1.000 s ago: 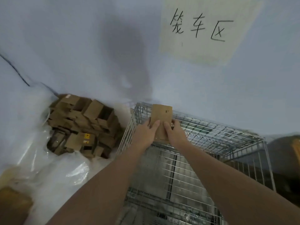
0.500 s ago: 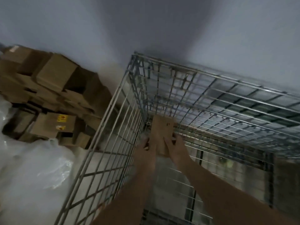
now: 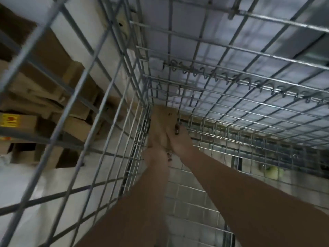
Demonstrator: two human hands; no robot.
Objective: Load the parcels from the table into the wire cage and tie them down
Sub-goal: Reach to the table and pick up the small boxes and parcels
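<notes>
A small brown cardboard parcel [image 3: 162, 122] stands upright deep inside the wire cage [image 3: 99, 107], against the far left corner where the left side mesh meets the back mesh. My left hand [image 3: 154, 154] grips its lower left edge. My right hand [image 3: 179, 139] holds its right side. Both forearms reach in through the cage opening. The parcel's bottom is hidden behind my hands, so I cannot tell whether it rests on the cage floor.
The cage's wire roof [image 3: 231, 68] runs overhead and its mesh floor [image 3: 192, 202] lies below my arms. Outside the left mesh is a heap of cardboard boxes [image 3: 46, 97], one with a yellow label [image 3: 8, 120], on white plastic sheeting [image 3: 26, 184].
My head and both hands have moved forward and down into the cage, carrying the parcel from above the cage's top edge to its far left corner.
</notes>
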